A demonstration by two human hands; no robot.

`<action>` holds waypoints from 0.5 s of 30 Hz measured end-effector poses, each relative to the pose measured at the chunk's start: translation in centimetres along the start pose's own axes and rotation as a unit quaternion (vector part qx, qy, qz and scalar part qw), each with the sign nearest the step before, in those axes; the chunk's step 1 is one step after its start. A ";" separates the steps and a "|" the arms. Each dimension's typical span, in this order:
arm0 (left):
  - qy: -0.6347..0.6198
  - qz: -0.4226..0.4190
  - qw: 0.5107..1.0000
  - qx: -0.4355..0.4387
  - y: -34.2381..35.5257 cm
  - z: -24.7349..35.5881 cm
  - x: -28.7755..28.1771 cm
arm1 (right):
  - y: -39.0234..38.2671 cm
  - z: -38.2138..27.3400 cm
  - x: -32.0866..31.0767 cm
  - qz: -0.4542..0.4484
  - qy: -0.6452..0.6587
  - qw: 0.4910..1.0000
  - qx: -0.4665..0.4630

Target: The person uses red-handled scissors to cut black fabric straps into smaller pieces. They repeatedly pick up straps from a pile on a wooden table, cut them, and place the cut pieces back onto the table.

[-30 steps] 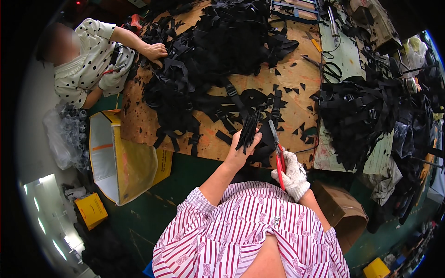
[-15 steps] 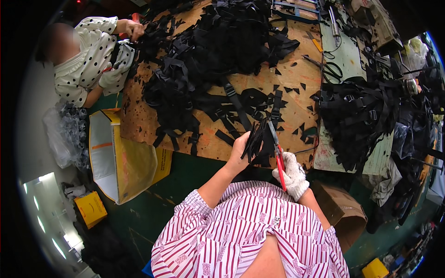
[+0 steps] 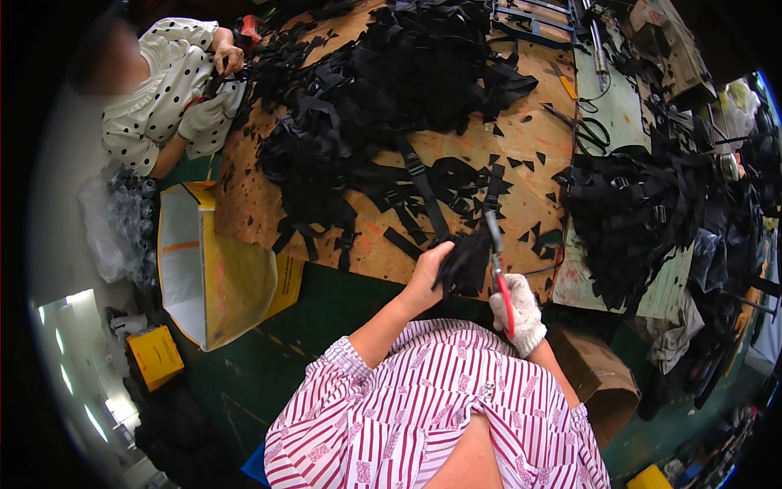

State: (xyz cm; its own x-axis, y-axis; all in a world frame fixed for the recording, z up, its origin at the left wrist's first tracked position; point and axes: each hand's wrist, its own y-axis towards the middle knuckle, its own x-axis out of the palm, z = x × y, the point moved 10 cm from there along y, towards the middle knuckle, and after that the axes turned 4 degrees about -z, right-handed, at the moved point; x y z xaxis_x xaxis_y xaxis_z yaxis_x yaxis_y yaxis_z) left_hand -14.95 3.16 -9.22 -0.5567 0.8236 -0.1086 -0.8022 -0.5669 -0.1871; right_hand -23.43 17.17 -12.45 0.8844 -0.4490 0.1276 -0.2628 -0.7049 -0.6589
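A wooden table point(image 3: 505, 155) fills the upper middle of the view, strewn with black scraps. The biggest heap of black straps point(image 3: 383, 73) lies at twelve o'clock, and a second pile point(image 3: 635, 212) sits at three o'clock on a pale mat. At nine o'clock a yellow bin point(image 3: 224, 277) stands open against the table's edge, with a small yellow box point(image 3: 155, 356) on the floor at eight o'clock. A brown carton point(image 3: 603, 383) sits at four o'clock beside the person's striped shirt point(image 3: 423, 424).

At eleven o'clock a co-worker in a dotted top point(image 3: 159, 98) works at the far corner of the table, one gloved hand point(image 3: 199, 114) closed around something too small to tell.

Near the centre, at the table's near edge, the person's bare left hand point(image 3: 428, 277) pinches a black strap piece point(image 3: 466, 259), fingers pressed onto it. Just right of it, the gloved right hand point(image 3: 521, 308) is wrapped around the red handles of scissors point(image 3: 497, 261), whose blades point toward twelve o'clock and touch the piece; whether the blades are parted cannot be told.
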 end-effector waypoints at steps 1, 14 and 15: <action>-0.046 -0.027 0.998 -0.037 -0.4 0.1 0.8 | 0.4 0.2 -0.4 0.034 0.023 0.998 0.056; -0.329 -0.064 0.941 -0.042 0.7 4.1 3.2 | 0.0 -0.9 -6.5 0.119 0.224 0.957 -0.140; -0.379 -0.039 0.923 -0.049 1.2 3.9 2.3 | 0.3 0.1 -6.2 0.104 0.259 0.951 -0.137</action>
State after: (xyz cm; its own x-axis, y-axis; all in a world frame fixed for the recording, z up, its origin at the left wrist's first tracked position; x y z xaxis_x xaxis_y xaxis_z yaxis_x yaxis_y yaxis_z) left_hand -18.02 4.36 -5.85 -0.5196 0.5925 0.6156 -0.8432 -0.4719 -0.2575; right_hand -29.00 19.81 -13.52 0.5135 -0.7538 0.4100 -0.5641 -0.6566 -0.5008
